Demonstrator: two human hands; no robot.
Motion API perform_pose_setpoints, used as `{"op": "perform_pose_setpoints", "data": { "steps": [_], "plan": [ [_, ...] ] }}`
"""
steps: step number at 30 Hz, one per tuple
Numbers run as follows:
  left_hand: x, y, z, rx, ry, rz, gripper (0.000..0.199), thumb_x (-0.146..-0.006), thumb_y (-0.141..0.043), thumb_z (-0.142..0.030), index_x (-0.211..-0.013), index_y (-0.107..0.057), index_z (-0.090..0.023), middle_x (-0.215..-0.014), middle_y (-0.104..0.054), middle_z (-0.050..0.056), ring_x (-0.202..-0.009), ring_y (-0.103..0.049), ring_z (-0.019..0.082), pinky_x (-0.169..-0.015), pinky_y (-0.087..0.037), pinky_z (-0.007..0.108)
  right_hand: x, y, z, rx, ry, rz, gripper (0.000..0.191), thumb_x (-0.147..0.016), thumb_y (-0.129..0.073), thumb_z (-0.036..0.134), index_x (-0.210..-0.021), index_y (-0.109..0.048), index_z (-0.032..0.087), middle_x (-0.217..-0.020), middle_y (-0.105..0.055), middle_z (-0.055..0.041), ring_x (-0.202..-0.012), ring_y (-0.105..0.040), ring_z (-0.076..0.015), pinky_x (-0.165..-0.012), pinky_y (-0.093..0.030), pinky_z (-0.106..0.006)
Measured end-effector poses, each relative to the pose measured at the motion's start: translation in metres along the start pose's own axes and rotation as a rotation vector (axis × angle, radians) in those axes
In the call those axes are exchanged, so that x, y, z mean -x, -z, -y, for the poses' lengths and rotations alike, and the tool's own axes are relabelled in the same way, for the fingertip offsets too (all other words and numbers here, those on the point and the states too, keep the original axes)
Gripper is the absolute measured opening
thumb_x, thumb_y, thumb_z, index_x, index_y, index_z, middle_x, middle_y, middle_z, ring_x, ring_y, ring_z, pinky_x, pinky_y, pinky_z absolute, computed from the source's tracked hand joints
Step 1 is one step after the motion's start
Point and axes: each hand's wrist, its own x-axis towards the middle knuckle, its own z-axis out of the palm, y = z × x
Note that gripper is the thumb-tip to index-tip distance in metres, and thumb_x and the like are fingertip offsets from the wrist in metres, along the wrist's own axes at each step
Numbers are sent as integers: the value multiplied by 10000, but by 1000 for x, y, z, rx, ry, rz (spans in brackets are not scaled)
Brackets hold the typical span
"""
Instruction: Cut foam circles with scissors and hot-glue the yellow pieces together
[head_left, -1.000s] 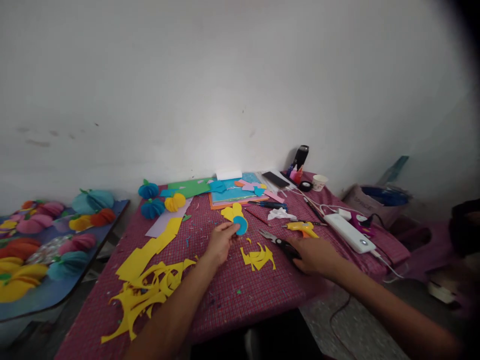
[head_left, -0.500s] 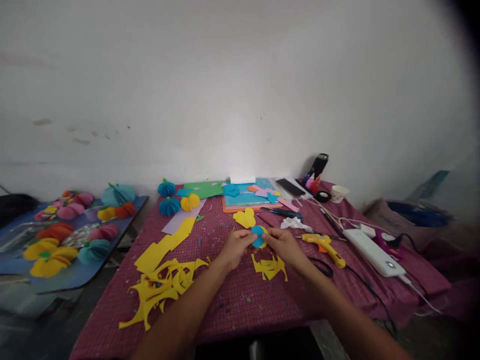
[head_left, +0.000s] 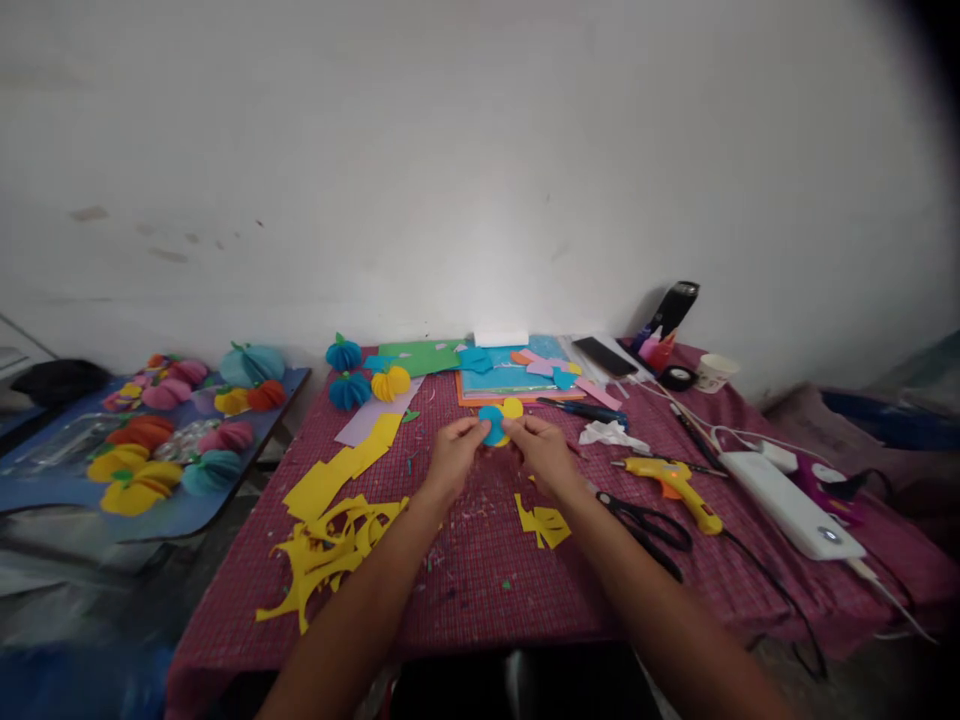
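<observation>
Between my two hands is a small blue paper circle [head_left: 492, 426] with yellow paper pieces [head_left: 513, 408] beside and behind it. My left hand [head_left: 456, 455] pinches the blue circle at its left edge. My right hand [head_left: 546, 455] has its fingers closed on the right side of the same papers. Both hands are held over the red checked cloth. Yellow cut scraps [head_left: 541, 522] lie below my right hand, and black scissors [head_left: 645, 525] rest beside my right forearm.
A yellow glue gun [head_left: 679, 483] and a white power bank [head_left: 791, 503] lie right. Yellow offcuts [head_left: 330, 555] are at left; coloured sheets [head_left: 510, 375] and a phone [head_left: 604, 357] sit behind. Folded paper pumpkins [head_left: 255, 366] cover a blue table [head_left: 176, 520].
The view has shifted, so most things sit differently in the frame. My hands still hold the papers, with the yellow now showing above right of the blue circle. The scissors show more fully.
</observation>
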Motion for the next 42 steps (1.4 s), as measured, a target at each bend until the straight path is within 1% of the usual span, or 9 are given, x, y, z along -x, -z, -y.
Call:
{"op": "perform_pose_setpoints", "data": {
  "steps": [6, 10, 13, 18, 23, 29, 35, 37, 42],
  "plan": [
    [-23, 31, -29, 240, -174, -339, 338, -660, -814, -415, -767, -622, -158, -659, -614, -22, -540, -580, 100, -582, -487, 250, -36, 17, -1, 210, 55, -47, 385, -902, -490, 482, -651, -550, 197, -631, -593, -27, -594, -534, -176, -577, -377, -290],
    [-26, 35, -27, 246, -148, -356, 324, -638, -833, -346, -771, -607, -157, -668, -609, -31, -537, -579, 94, -559, -481, 235, -43, 35, -3, 417, 45, -4, 154, -812, -649, 358, -807, -647, 204, -741, -658, -84, -726, -603, -256, -679, -400, -349],
    [-24, 32, -21, 231, -125, -320, 313, -646, -824, -343, -781, -612, -157, -673, -611, -33, -530, -571, 84, -560, -483, 231, -6, 46, -1, 530, 83, 81, 263, -870, -590, 352, -1096, -638, 226, -881, -702, -85, -789, -640, -262, -708, -424, -350],
    [-22, 29, -20, 215, -102, -288, 323, -640, -819, -358, -777, -598, -166, -653, -604, -36, -527, -578, 94, -543, -472, 232, 84, 62, -5, 909, 110, 228, 437, -894, -560, 444, -1252, -598, 196, -1163, -664, -143, -1018, -635, -307, -832, -463, -390],
    [-19, 22, -21, 179, -83, -277, 319, -634, -812, -359, -754, -585, -169, -649, -601, -31, -511, -579, 106, -513, -444, 241, 112, 64, -10, 1024, 83, 246, 638, -834, -629, 506, -1359, -536, 158, -1356, -552, -178, -1215, -532, -341, -984, -418, -429],
    [-12, 15, -23, 148, -98, -210, 283, -663, -789, -363, -729, -598, -165, -635, -591, -32, -508, -551, 98, -506, -424, 234, 101, 50, -13, 946, 1, 312, 254, -913, -541, 317, -1066, -656, 150, -1094, -690, -140, -985, -646, -253, -861, -439, -330],
    [-3, 4, -33, 204, -163, -161, 254, -685, -789, -332, -707, -604, -158, -645, -588, -26, -531, -548, 91, -524, -441, 227, 90, 44, -2, 930, -4, 279, 204, -941, -491, 240, -891, -668, 153, -904, -728, -128, -824, -659, -233, -740, -413, -309],
    [2, -2, -41, 257, -189, -173, 251, -681, -798, -313, -700, -596, -164, -647, -583, -31, -532, -548, 90, -526, -449, 225, 84, 29, 13, 897, 37, 272, 221, -956, -462, 234, -903, -663, 158, -915, -728, -118, -811, -654, -220, -716, -406, -298],
    [24, -11, -84, 291, -354, -232, 230, -699, -789, -271, -690, -578, -181, -648, -579, -35, -532, -540, 93, -543, -484, 244, 73, -45, 51, 774, 190, 377, 177, -937, -523, 295, -977, -670, 204, -996, -727, -59, -897, -654, -195, -735, -420, -260]
  ]
}}
